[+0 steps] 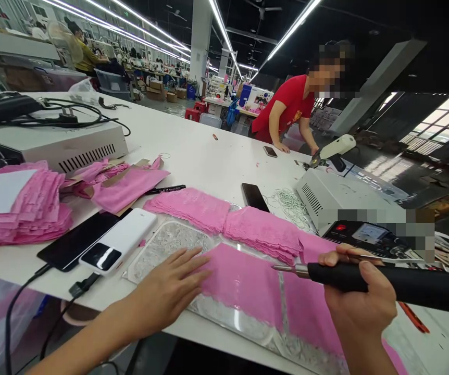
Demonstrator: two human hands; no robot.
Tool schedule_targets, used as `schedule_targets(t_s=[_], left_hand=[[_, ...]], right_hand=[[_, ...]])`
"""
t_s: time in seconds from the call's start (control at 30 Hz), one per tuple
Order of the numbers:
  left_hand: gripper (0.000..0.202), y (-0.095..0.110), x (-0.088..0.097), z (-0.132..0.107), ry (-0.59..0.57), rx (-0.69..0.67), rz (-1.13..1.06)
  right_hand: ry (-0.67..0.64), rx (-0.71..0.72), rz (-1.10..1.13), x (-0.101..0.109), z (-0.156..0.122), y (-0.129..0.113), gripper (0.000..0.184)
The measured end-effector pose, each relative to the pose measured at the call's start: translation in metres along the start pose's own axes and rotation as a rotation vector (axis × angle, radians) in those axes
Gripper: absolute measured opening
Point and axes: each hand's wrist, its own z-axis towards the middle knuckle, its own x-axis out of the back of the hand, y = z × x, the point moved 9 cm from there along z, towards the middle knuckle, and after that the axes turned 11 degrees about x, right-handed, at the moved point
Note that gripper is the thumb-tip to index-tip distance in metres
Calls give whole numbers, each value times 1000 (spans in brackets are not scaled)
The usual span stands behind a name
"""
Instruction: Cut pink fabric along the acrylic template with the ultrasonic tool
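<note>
My left hand (173,286) lies flat with its fingers stretched out. Its fingertips rest on the left edge of a pink fabric piece (244,281) with a lacy border, on a clear, patterned plastic plate (165,242). In my right hand (365,302) is a thick, black-handled tool (341,276) with a pointed metal tip. That tip hovers over or touches the fabric's right side; I cannot tell which. Across the same fingers runs a thin metal piece, perhaps tweezers (365,257). Two layered pink fabric stacks (263,232) sit along the plate's far side. Another pink piece (310,310) lies right of the first.
A white power bank (131,234) and a cabled black phone (79,239) lie left. Beyond are pink fabric piles (25,208) and a metal box (76,146). Another phone (254,197), tangled thread (290,204) and a control box (349,198) stand ahead. A person in red (287,107) leans on the table.
</note>
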Motion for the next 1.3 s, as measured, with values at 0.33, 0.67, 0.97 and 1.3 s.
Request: schedule_targets(t_s=[0.33,0.67,0.97,1.3], left_hand=[[43,3,-45,52,-288,-4,70],[44,-10,-52,46,-210,-7,89],[43,-10,-49,45,-150,-41,109],[42,-11,-48,44,-120,-58,140]], right_hand=[[-80,-48,-2,-11,0,13,20],[-75,12,29,-9,7,13,16],[-72,5,30,4,10,16,18],[-72,41,34,4,9,13,16]])
